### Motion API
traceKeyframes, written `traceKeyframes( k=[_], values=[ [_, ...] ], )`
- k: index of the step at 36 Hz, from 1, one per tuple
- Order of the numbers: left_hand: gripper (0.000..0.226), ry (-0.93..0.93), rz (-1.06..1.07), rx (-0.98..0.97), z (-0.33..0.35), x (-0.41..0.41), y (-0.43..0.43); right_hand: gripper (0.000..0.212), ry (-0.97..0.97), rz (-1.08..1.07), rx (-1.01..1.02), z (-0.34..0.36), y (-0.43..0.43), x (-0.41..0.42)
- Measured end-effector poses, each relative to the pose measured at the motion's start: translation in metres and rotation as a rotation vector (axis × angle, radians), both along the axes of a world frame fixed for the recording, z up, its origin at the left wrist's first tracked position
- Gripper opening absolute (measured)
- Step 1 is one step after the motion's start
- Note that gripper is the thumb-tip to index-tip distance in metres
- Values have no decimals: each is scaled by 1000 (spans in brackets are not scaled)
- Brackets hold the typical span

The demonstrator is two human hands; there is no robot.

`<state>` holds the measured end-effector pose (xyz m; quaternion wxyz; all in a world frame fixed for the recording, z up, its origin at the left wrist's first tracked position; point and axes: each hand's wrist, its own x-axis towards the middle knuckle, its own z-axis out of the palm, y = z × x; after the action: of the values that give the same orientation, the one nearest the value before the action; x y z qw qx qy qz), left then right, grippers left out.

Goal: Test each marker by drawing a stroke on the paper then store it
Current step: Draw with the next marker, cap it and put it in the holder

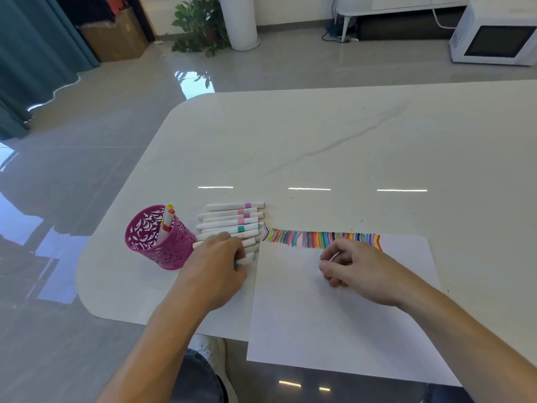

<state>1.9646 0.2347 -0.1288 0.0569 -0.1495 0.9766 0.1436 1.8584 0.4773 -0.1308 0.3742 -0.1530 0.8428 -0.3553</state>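
A: Cup (157,237) far left, marker row (232,221) beside it; my left hand (218,257) curls round nearest marker (245,260).
B: Risk?
A: Could drag neighbours w/ it. Right hand (354,266) curled on paper (334,321), holding sth? Can't tell.

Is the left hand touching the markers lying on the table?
Touching. The head view shows the left hand lying over the row of markers, its fingers curled round the nearest marker.

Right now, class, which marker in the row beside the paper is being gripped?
The nearest marker, at the row's end closest to the person: the left hand grips it, while the other markers lie beyond it.
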Motion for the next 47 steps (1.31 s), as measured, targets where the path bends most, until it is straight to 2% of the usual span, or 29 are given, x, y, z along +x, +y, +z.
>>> traceKeyframes(
  k=[6,11,14,16,23,35,41,47],
  values=[
    [7,234,2,178,13,-6,6,8,20,24,-2,3,-1,3],
    [20,443,7,446,20,-16,27,9,26,7,-93,7,0,5],
    [41,474,28,650,26,-22,40,10,50,14,-162,10,1,6],
    [46,475,39,769,28,-26,50,12,95,26,-200,11,2,7],
    [29,435,85,945,26,-41,80,17,154,31,-279,15,10,8],
    [10,241,21,785,11,-48,100,12,274,-31,-197,2,41,-2],
    [18,167,-261,444,3,-50,109,15,358,14,-118,-3,55,-3],
    [27,81,-422,306,-8,-52,120,24,470,106,30,-4,64,-2]
  ],
)
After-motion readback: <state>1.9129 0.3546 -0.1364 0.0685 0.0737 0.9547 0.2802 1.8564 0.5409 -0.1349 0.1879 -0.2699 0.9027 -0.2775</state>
